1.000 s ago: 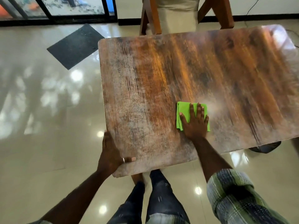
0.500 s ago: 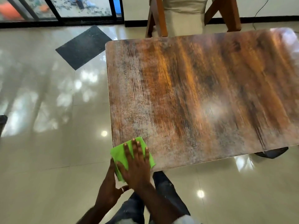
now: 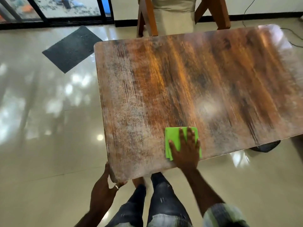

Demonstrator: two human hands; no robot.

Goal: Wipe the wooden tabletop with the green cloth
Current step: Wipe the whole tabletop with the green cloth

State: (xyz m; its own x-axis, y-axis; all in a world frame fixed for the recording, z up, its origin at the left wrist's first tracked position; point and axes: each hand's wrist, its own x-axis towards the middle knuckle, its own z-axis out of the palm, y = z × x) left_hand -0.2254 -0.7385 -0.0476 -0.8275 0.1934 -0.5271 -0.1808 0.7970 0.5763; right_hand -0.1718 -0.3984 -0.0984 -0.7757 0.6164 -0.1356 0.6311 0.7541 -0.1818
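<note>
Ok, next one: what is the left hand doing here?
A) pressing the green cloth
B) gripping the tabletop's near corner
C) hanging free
B: the left hand holds the wooden tabletop at its near corner, while the right hand presses the green cloth flat.

Count: one tabletop [image 3: 196, 79]. One green cloth [image 3: 173, 136] lay on the tabletop near its front edge. Two grips: left grip [image 3: 103, 189] at the tabletop's near-left corner, right grip [image 3: 185, 153] at its front edge. One dark mat [image 3: 72, 48] lay beyond the tabletop's far-left corner.
</note>
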